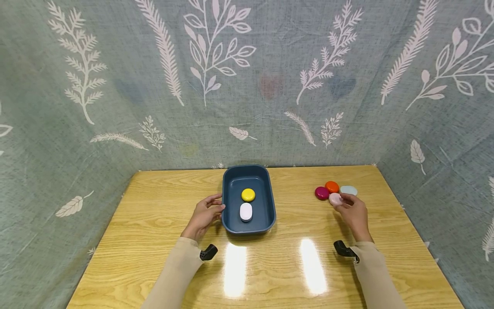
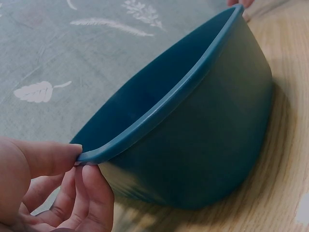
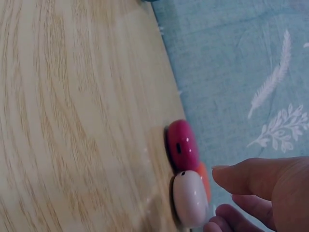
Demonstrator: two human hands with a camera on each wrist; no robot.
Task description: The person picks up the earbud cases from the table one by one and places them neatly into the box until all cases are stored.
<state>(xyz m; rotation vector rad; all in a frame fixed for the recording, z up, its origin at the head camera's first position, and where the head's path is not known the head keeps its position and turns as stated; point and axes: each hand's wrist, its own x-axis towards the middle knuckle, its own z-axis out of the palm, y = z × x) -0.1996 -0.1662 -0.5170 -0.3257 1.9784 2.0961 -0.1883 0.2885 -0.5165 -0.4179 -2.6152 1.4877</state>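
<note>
1. Leaf-printed grey-green cloth hangs behind and beside a wooden table, its varnish catching two bright streaks of overhead light.
2. At left, the person's left hand pinches the rim of a dark blue tub; the wrist view shows the thumb on top of the lip at the near-left corner and the fingertips tucked beneath it.
3. Inside the tub, which stands at the table's middle, a round yellow case lies just beyond a white oval case.
4. At right, four more cases cluster together on the wood: magenta case, orange case, pale blue case and pale pink case.
5. The right hand reaches onto the pale pink case, fingers loosely curled at its edge; whether they actually grip it cannot be told from these views.
</note>
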